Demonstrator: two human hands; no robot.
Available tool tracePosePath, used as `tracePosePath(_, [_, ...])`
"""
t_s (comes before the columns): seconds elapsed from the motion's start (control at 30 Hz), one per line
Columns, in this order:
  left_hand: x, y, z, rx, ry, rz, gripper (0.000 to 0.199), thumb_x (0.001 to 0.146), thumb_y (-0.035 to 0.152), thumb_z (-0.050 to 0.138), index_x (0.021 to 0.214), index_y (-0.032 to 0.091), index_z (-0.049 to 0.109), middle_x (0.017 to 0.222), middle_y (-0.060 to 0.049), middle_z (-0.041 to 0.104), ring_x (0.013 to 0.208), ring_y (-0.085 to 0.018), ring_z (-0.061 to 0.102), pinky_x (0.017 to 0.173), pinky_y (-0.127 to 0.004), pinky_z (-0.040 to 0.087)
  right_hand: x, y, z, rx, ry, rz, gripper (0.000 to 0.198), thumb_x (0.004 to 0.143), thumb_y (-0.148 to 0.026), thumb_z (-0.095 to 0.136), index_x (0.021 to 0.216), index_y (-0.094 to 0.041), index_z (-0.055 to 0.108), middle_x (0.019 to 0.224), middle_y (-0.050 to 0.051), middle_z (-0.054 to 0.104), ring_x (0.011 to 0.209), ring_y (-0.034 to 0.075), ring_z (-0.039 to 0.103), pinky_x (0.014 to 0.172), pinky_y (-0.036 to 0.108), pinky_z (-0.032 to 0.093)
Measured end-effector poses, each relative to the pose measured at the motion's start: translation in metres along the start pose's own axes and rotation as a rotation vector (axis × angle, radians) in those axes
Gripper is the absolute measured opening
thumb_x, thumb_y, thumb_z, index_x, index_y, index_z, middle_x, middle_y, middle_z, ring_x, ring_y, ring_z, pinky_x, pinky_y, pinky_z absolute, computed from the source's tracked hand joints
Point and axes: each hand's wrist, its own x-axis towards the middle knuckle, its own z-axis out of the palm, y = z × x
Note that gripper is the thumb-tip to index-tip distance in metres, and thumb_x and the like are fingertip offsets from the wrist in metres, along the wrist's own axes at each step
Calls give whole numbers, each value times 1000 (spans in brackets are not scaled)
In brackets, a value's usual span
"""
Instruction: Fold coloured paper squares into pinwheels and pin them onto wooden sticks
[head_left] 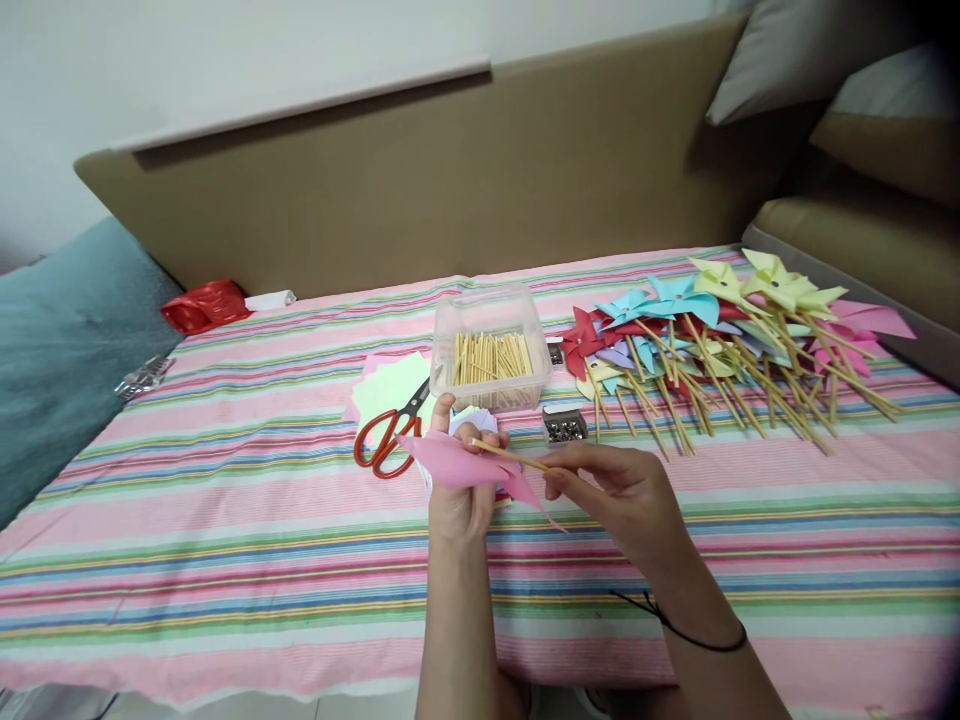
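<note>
My left hand [461, 510] holds a pink paper pinwheel [469, 465] from behind, with one finger pointing up past it. In my right hand [611, 490], thumb and fingers pinch one end of a thin wooden stick [517, 456]. The stick's other end lies against the pinwheel, by my left fingertips. The exact point of contact is partly hidden by the fingers. Just beyond the hands stands a clear plastic box [491, 395] of short wooden sticks [491, 358]. Red-handled scissors [394, 430] rest on a stack of coloured paper [390, 390] to the left.
Finished pinwheels [682, 297] in several colours lie piled at the right, sticks toward me. A small box of metal pins [565, 426] sits near my right hand. A red bag [206, 306] and a shiny packet [144, 376] lie at the left on the striped cloth [262, 560].
</note>
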Motion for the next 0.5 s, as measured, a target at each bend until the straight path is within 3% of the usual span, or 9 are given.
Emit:
tracePosePath(0.23, [-2, 0, 6, -14, 64, 8, 62, 46, 25, 91, 101, 29, 65, 56, 13, 58, 54, -4, 62, 67, -16, 52, -1, 2, 1, -27, -20, -53, 13, 78, -16, 71, 83, -26, 77, 65, -1, 69, 62, 13, 62, 61, 26, 49])
tracePosePath(0.5, [-3, 1, 5, 19, 69, 16, 63, 48, 29, 91, 104, 30, 62, 55, 13, 52, 52, -3, 57, 67, -19, 50, -1, 0, 0, -60, -39, -109, 14, 78, -16, 70, 82, -27, 77, 65, -1, 69, 61, 13, 60, 59, 28, 47])
